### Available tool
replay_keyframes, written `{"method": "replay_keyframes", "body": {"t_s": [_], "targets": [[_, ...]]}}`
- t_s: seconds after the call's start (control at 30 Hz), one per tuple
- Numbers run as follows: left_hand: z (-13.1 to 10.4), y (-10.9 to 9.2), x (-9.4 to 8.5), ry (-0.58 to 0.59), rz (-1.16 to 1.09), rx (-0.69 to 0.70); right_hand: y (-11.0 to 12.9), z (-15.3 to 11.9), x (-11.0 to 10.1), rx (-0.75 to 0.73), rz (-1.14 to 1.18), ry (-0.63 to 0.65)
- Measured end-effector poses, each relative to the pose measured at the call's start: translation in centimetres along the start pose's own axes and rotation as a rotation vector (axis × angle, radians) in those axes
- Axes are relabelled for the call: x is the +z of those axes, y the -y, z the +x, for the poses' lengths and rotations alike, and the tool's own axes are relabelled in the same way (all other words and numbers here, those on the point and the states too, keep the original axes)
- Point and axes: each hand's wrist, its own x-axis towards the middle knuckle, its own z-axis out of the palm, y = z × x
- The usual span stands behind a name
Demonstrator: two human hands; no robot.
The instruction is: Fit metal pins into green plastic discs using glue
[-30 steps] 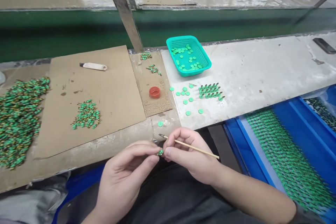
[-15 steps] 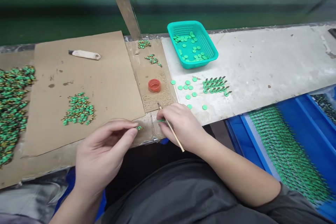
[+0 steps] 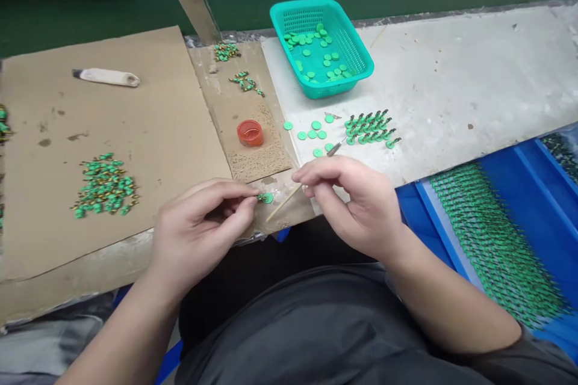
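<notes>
Bench (image 3: 451,84): long and scuffed, whitish on the right, brownish on the left.
Tray (image 3: 515,192): blue, at the near right, filled with close rows of small green pieces with dark tips.
Cardboard (image 3: 153,132): tan, flat on the left of the bench, marked with darker stains.
Left hand (image 3: 198,234): thumb and forefinger pinched on the piece.
Right hand (image 3: 361,204): thumb and fingers closed on the brush.
Basket (image 3: 325,91): teal, open, with slotted walls, at the far side; flat green discs lie scattered inside.
Heap (image 3: 106,186): green and gold pieces, tangled together on the cardboard, near side.
Rows (image 3: 370,127): green discs with dark-tipped stems standing up, on the bench to the near right of the basket.
Brush (image 3: 284,203): slim pale wooden handle, dark tip pointing far right.
Knife (image 3: 108,77): whitish handle, dark end to the left, on the far part of the cardboard.
Cup (image 3: 250,133): red, round, shallow, glossy inside.
Disc (image 3: 268,198): round, flat, bright green, at the left fingertips.
Piece (image 3: 261,197): tiny, green with darker parts, mostly hidden by the fingertips, at the disc near the bench's near edge.
</notes>
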Motion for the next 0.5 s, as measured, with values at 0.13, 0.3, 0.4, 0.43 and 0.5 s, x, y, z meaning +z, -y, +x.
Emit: {"method": "replay_keyframes", "body": {"t_s": [0.13,0.3,0.4,0.43,0.5], "targets": [[0.0,0.0,0.2,-0.007,0.039,0.031,0.3,0.7,-0.2,-0.077,-0.047,-0.040],[0.1,-0.1,0.2,0.012,0.084,0.080,-0.2,0.7,-0.1,-0.155,-0.217,-0.034],[0.1,-0.2,0.3,0.013,0.107,0.104,-0.5,0.4,-0.1,-0.201,-0.283,-0.030],[0.1,-0.2,0.3,0.013,0.113,0.110,-0.6,0.3,-0.1,-0.210,-0.292,-0.026],[0.2,-0.2,0.4,0.019,0.124,0.115,-0.8,0.3,-0.1,-0.213,-0.297,-0.009]]}}
